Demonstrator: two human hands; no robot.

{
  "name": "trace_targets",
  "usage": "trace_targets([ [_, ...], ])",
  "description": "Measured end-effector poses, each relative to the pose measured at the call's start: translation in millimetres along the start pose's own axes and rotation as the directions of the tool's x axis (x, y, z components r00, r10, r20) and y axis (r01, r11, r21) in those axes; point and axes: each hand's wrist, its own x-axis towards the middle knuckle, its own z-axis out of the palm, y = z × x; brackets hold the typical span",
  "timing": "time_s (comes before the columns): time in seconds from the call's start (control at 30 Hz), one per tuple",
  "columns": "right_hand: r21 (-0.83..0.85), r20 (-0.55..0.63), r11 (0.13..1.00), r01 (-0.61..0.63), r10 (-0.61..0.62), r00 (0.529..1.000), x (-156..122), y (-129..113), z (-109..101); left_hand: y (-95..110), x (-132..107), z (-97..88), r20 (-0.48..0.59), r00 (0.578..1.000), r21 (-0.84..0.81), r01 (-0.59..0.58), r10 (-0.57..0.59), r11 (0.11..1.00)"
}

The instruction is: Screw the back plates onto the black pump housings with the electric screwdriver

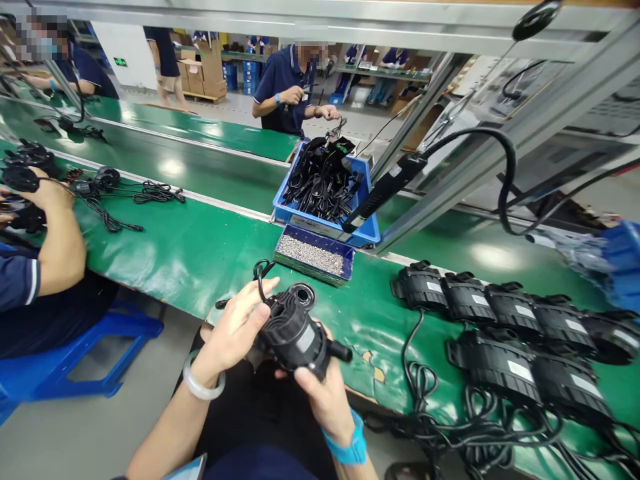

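Note:
A black ribbed pump (pixel 295 333) with a pale label and a side spout is held up over my lap, by the bench edge. My right hand (pixel 325 397) grips its lower right end, thumb on the near side. My left hand (pixel 243 327) is against its upper left end, fingers fairly straight, beside a black cable (pixel 261 270) that loops above them. How firmly the left fingers grip is hard to see. Just behind the pump, a round black ring-shaped part (pixel 303 295) lies on the green bench (pixel 215 250).
A blue tray (pixel 285 212) of coiled black cables stands behind a box of small metal screws (pixel 310 255). A corded black tool (pixel 385 190) hangs above. Several finished-looking pumps (pixel 500 363) with trailing cables fill the right side. At left, a co-worker's arm (pixel 63 233) handles black parts.

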Motion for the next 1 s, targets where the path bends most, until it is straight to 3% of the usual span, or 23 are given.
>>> trace_targets([
  [0.03, -0.201, -0.039, 0.962, 0.186, -0.197, 0.98, 1.3, 2.1, -6.2, -5.2, -0.7, -0.7, 0.006, 1.0, 0.003, 0.006, -0.006, 1.0],
  [0.1, -0.498, 0.056, 0.729, 0.469, -0.513, 0.856, 5.4, 4.4, -18.4, -12.5, -1.6, -0.6, 0.034, 0.999, -0.025, 0.034, -0.033, 0.999],
  [0.2, -0.623, 0.254, 0.397, 0.674, -0.712, 0.654, 11.0, 4.0, -30.3, -13.1, -2.4, 2.8, 0.146, 0.982, -0.161, 0.141, -0.118, 0.977],
  [0.27, -0.631, 0.273, 0.327, 0.703, -0.755, 0.596, 12.5, 3.4, -32.2, -8.1, -3.1, 5.9, 0.221, 0.959, -0.263, 0.236, -0.18, 0.935],
  [0.33, -0.616, 0.217, 0.35, 0.706, -0.786, 0.579, 12.5, 4.0, -30.9, -2.4, -3.6, 8.4, 0.245, 0.945, -0.331, 0.292, -0.217, 0.897],
  [0.43, -0.585, 0.13, 0.409, 0.701, -0.805, 0.578, 13.3, 4.9, -27.5, 3.6, -4.0, 10.6, 0.203, 0.953, -0.357, 0.286, -0.225, 0.889],
  [0.5, -0.566, 0.14, 0.414, 0.713, -0.804, 0.578, 15.0, 1.6, -24.7, 5.4, -5.2, 12.0, 0.177, 0.956, -0.342, 0.283, -0.234, 0.896],
  [0.57, -0.522, 0.132, 0.475, 0.708, -0.775, 0.618, 15.3, -5.1, -20.1, 4.7, -8.6, 15.5, 0.132, 0.958, -0.337, 0.286, -0.255, 0.897],
  [0.63, -0.416, 0.003, 0.669, 0.616, -0.677, 0.736, 11.6, -10.8, -12.8, -0.5, -14.8, 23.0, 0.065, 0.957, -0.363, 0.288, -0.284, 0.886],
  [0.7, -0.195, -0.148, 0.89, 0.411, -0.441, 0.885, 3.9, -9.0, -3.3, -10.8, -23.1, 34.9, -0.015, 0.951, -0.406, 0.275, -0.307, 0.871],
  [0.77, 0.111, -0.201, 0.975, 0.19, -0.166, 0.966, -4.8, 3.6, 5.3, -24.0, -31.9, 49.8, -0.051, 0.949, -0.424, 0.262, -0.312, 0.867],
  [0.83, 0.326, -0.211, 0.94, 0.097, -0.027, 0.977, -10.6, 22.3, 7.5, -35.8, -39.7, 64.9, 0.006, 0.96, -0.393, 0.261, -0.281, 0.882],
  [0.9, 0.435, -0.317, 0.893, 0.113, 0.034, 0.948, -10.9, 37.0, -2.3, -42.9, -44.3, 76.8, 0.143, 0.967, -0.302, 0.247, -0.212, 0.921],
  [1.0, 0.504, -0.472, 0.851, 0.146, 0.129, 0.872, -0.3, 37.0, -41.9, -44.7, -43.1, 84.0, 0.388, 0.921, -0.148, 0.101, -0.037, 0.984],
])
